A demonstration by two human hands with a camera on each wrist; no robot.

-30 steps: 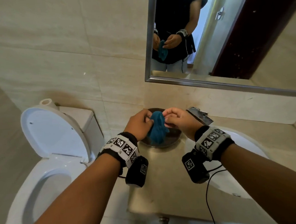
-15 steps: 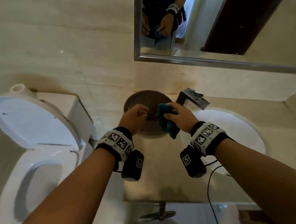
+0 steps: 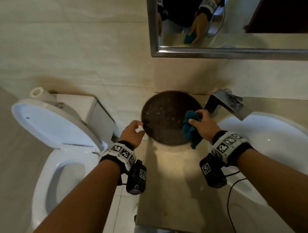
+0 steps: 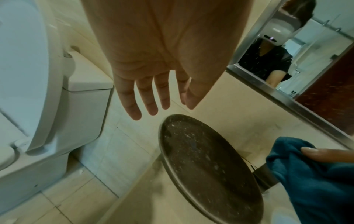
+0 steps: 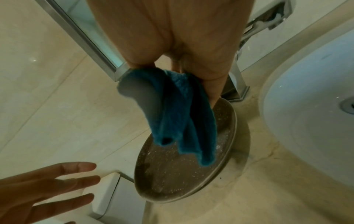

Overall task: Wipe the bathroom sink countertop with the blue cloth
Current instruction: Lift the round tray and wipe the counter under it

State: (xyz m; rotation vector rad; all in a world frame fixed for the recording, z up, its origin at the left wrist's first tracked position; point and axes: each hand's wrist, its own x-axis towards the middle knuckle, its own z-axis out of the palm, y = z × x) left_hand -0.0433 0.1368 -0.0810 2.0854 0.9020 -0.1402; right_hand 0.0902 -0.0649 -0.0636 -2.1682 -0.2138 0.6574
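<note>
**Blue cloth dangling over the counter, not wiping yet**

Bare beige countertop lay nearest. Further back, right hand pinched the blue cloth, hanging lengthwise over the dark round tray near the back edge. Left hand hovered empty, fingers loosely spread, beside the tray's left rim.

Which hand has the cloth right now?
The right hand grips the blue cloth over the dark round tray; the left hand is open and holds nothing.
</note>
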